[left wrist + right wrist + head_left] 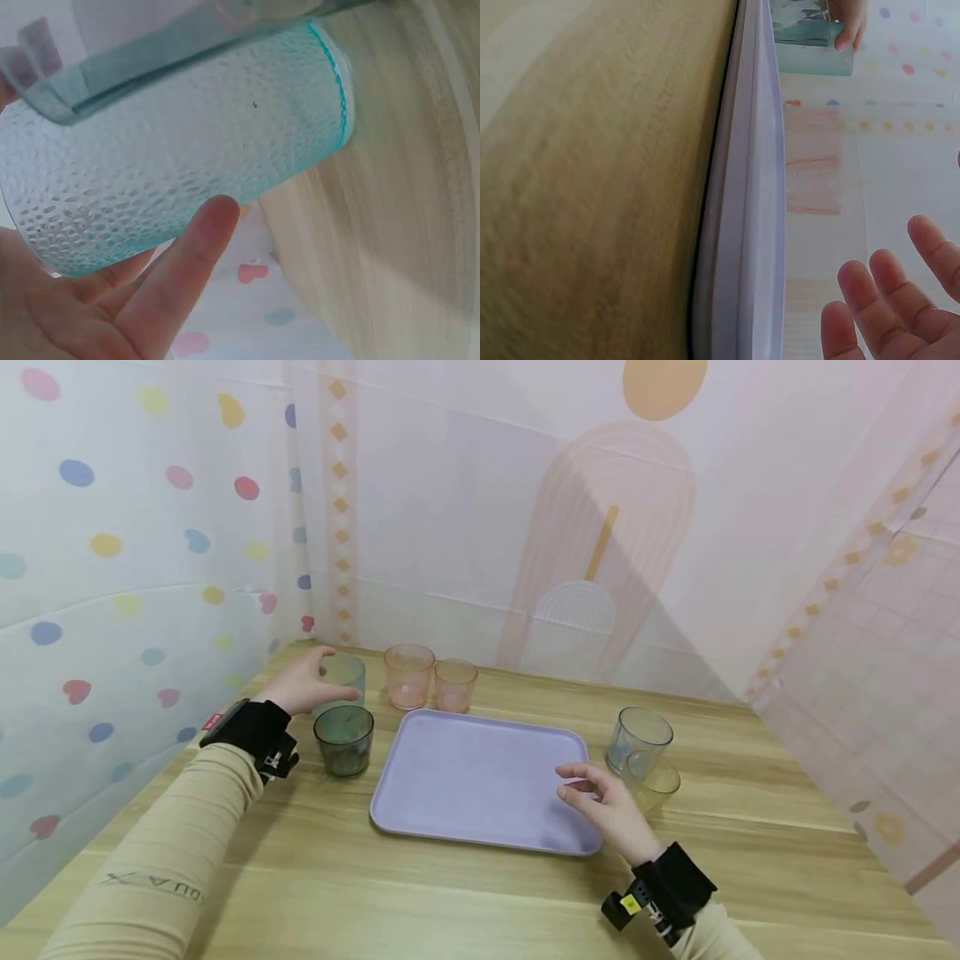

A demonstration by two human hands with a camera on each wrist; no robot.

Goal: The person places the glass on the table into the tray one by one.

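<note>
left hand (303,683): wrapped round the pale teal cup (343,675) at the far left of the table, thumb on the near side and fingers curled over the far side. The left wrist view shows it close up: dimpled, see-through wall, one fingertip flat against it.
pale teal cup: stands upright on the wooden table (480,893), back left, near the corner where the walls meet, well left of the tray.
dark green cup (344,740): just in front of the teal one, upright, right beside the left wrist, not held.
pink cups: two of them, a bigger pink cup (408,676) and a smaller pink cup (455,685), side by side just behind the tray's far left corner.
lilac tray (450,768): flat in the middle of the table, nothing on it. The right wrist view catches its rim edge-on.
right hand (611,806): hangs over the tray's near right corner, fingers loosely spread and a bit bent, holding nothing. Can't tell if it touches the tray.
clear cup (639,739): upright just right of the tray.
yellow cup (654,786): just in front of the clear one, right next to the right hand's fingers.
</note>
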